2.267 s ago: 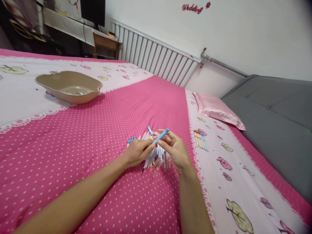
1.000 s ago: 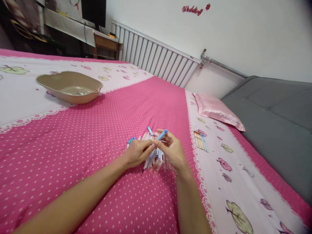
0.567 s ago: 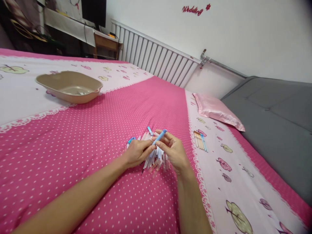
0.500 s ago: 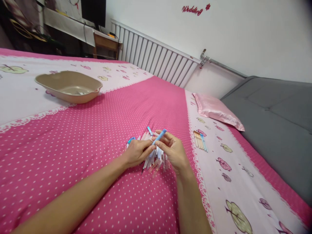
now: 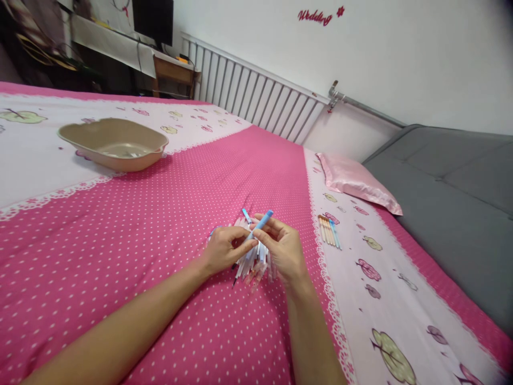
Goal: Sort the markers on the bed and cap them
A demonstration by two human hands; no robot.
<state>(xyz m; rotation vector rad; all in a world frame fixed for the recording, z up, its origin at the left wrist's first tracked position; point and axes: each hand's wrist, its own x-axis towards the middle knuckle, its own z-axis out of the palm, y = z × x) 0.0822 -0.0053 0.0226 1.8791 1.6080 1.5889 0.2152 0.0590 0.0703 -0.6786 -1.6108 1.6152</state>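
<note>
A pile of white pens (image 5: 253,262) with blue and pink caps lies on the pink dotted bedspread (image 5: 160,224). Above the pile, my right hand (image 5: 282,251) pinches a blue-capped pen (image 5: 260,223) that points up and away. My left hand (image 5: 222,250) is closed too, its fingertips on the lower end of the same pen. A short row of sorted pens (image 5: 329,231) lies to the right on the pale printed strip.
A beige plastic basin (image 5: 113,142) stands at the far left of the bed. A pink satin pillow (image 5: 356,182) lies at the far right, beside a grey sofa (image 5: 452,198). A white radiator (image 5: 256,96) runs along the wall behind.
Both hands stay over the pile with the blue-capped pen between them. My left fingers have shifted slightly along the pen, covering the blue piece seen earlier at their left.
</note>
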